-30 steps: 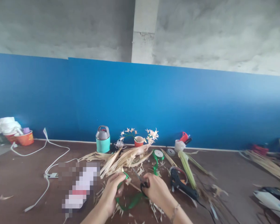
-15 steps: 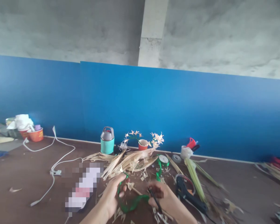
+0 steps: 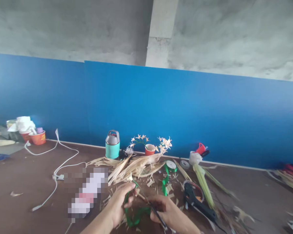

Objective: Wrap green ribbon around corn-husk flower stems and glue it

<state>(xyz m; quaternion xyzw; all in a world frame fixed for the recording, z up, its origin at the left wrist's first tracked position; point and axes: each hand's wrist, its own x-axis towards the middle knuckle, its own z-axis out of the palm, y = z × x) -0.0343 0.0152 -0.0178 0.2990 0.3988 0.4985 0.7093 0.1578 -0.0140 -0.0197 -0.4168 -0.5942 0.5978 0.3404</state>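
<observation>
My left hand [image 3: 120, 198] is closed, pinching a small pale flower [image 3: 131, 177] by its green-wrapped stem between thumb and forefinger. A green ribbon [image 3: 132, 222] hangs from that hand in a loop towards my right hand. My right hand [image 3: 164, 209] is closed around a slim dark tool [image 3: 157, 215], whose kind I cannot make out. The tool slants up and left, its thin tip near the fingers of my left hand. Whether the right hand also grips the ribbon is hidden. Pale scraps of husk [image 3: 150, 182] lie beyond both hands.
Dried husks [image 3: 136, 167] spread across the brown table, before a red cup [image 3: 150, 149] with pale flowers. A ribbon spool [image 3: 171, 165] and a black glue gun [image 3: 197, 201] lie to the right. A teal flask [image 3: 112, 146] stands behind; white cable [image 3: 56, 175] runs left.
My right hand has shifted left and the tool's tip has swung closer to my left hand. The flower sits slightly further right and higher.
</observation>
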